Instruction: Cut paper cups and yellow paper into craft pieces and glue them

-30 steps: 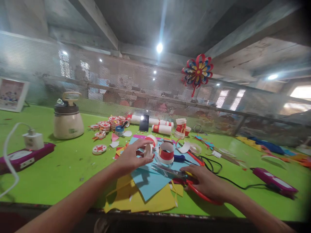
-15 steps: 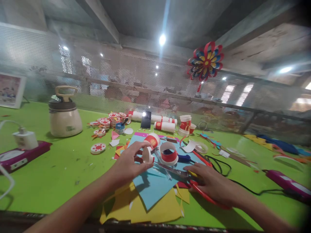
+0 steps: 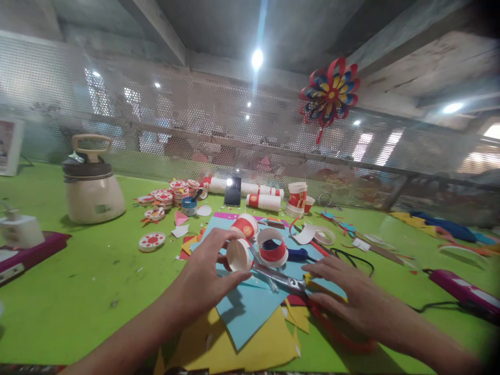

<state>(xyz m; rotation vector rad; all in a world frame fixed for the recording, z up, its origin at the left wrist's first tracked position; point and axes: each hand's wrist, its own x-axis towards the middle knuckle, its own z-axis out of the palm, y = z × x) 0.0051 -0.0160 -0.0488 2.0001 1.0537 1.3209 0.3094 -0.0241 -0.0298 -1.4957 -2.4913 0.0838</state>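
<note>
Between the thumb and fingers of my left hand is a cut paper cup piece, its white inside turned to me and a red band on its far side. My right hand hovers with fingers apart around the handle end of the metal scissors, whose red handle loop looks blurred below the palm. The scissor blades point left toward the held piece. A red-and-white paper ring stands just beyond the blades. Behind my left fingertips lies a paper cup on its side.
Light-blue paper covers yellow sheets at the front. At the back are stacked cups, a phone and a blue jar. A pot-like jug stands left; a purple power strip lies right.
The cup piece in my left hand has turned so its opening faces me more. My right fingers have lifted and spread off the scissors. The view has shifted slightly.
</note>
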